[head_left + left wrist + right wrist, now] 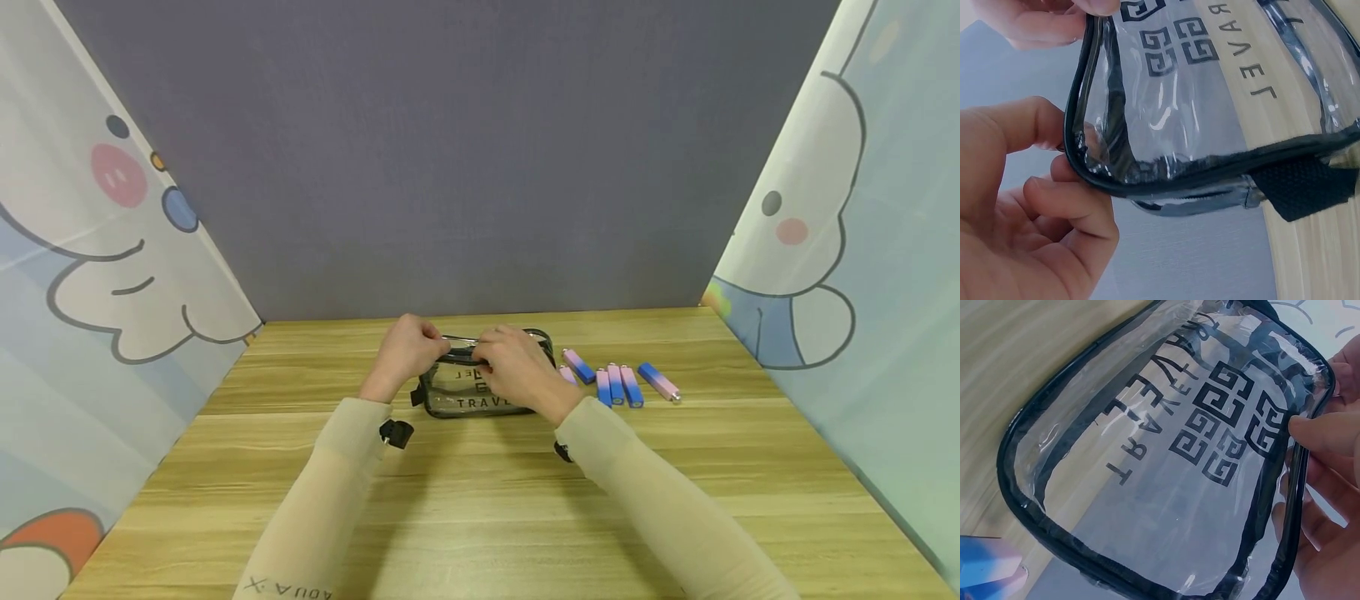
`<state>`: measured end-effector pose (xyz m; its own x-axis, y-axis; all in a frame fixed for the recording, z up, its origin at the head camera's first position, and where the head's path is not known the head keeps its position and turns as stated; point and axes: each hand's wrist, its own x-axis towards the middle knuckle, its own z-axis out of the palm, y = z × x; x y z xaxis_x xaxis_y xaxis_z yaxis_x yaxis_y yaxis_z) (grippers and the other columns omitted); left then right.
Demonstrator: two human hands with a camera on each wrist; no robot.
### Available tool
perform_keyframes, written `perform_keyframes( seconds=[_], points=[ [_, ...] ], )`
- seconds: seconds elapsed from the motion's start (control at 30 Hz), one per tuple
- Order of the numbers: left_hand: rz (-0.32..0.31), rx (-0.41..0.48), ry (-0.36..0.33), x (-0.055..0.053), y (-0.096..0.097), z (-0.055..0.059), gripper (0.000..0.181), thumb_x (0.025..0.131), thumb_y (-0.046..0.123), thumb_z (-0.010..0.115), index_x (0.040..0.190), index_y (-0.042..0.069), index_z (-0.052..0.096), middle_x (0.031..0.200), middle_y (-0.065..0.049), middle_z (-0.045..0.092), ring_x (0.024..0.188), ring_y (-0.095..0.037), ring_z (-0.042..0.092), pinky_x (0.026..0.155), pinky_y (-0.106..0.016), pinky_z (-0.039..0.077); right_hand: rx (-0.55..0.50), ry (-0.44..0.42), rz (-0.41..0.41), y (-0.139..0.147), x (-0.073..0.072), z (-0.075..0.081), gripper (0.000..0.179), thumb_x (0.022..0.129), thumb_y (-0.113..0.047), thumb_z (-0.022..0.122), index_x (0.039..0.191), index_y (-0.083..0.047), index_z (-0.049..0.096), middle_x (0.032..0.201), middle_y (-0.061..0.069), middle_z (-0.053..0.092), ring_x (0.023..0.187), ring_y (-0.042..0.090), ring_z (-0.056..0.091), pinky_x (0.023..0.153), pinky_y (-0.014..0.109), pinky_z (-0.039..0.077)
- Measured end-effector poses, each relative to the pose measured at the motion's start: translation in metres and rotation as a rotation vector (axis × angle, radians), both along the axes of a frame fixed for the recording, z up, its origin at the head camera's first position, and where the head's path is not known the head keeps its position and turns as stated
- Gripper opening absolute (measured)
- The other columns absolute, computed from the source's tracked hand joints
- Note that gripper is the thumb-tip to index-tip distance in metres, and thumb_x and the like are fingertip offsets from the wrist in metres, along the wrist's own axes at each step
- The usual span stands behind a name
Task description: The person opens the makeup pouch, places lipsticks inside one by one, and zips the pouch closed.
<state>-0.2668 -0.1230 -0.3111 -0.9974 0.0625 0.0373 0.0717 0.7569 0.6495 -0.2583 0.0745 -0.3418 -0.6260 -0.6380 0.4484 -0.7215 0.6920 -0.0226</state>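
A clear plastic travel pouch (450, 403) with black piping and printed lettering stands at the back middle of the table. My left hand (405, 354) pinches its upper edge near the left corner; in the left wrist view the fingers (1075, 209) curl at that corner, beside a black side tab (1307, 187). Farther right along the same edge, my right hand (517, 367) grips the rim, thumb on the near face in the right wrist view. The clear wall (1147, 512) shows nothing inside. Whether the zip is open cannot be made out.
Several small pink-and-blue sticks (615, 385) with metal tips lie right of the pouch, one stick (660, 382) apart from the others. A grey panel (480, 167) rises behind the wooden table (465, 517). Cartoon-print curtains (862, 250) stand at both sides.
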Motion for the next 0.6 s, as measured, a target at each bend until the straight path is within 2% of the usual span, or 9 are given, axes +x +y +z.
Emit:
perform_keyframes(
  seconds=[0.13, 0.27, 0.47, 0.6],
  points=[
    [0.003, -0.006, -0.009, -0.0007, 0.0014, 0.0002, 0.022, 0.094, 0.020, 0.068, 0.074, 0.011, 0.069, 0.069, -0.002, 0.059, 0.056, -0.017, 0.046, 0.053, -0.032, 0.039, 0.007, -0.008, 0.002, -0.0019, -0.0005, 0.0002, 0.006, 0.089, -0.010, 0.077, 0.094, -0.013, 0.079, 0.100, -0.001, 0.072, 0.089, 0.019, 0.061, 0.085, 0.036, 0.052],
    [-0.002, -0.001, -0.013, -0.0011, 0.0020, 0.0001, 0.029, 0.094, 0.018, 0.067, 0.066, 0.011, 0.063, 0.058, 0.000, 0.050, 0.050, -0.015, 0.039, 0.050, -0.031, 0.035, 0.009, -0.022, -0.006, -0.0018, 0.0003, 0.0014, 0.006, 0.090, -0.012, 0.077, 0.096, -0.013, 0.079, 0.102, -0.001, 0.072, 0.092, 0.019, 0.062, 0.086, 0.036, 0.052],
    [-0.008, -0.003, -0.006, -0.0025, 0.0011, -0.0007, 0.040, 0.094, 0.018, 0.066, 0.058, 0.016, 0.051, 0.051, 0.003, 0.037, 0.046, -0.014, 0.031, 0.048, -0.030, 0.030, 0.024, -0.051, -0.037, 0.0018, 0.0021, 0.0040, 0.009, 0.091, -0.017, 0.077, 0.100, -0.015, 0.078, 0.103, 0.000, 0.070, 0.095, 0.019, 0.063, 0.089, 0.037, 0.052],
    [-0.005, -0.011, -0.003, -0.0031, -0.0004, -0.0017, 0.037, 0.094, 0.019, 0.067, 0.060, 0.015, 0.053, 0.054, 0.003, 0.040, 0.048, -0.014, 0.034, 0.050, -0.031, 0.033, 0.041, -0.072, -0.089, 0.0065, 0.0011, 0.0046, 0.011, 0.092, -0.022, 0.076, 0.101, -0.015, 0.077, 0.101, 0.000, 0.069, 0.092, 0.019, 0.062, 0.087, 0.038, 0.052]
  ],
)
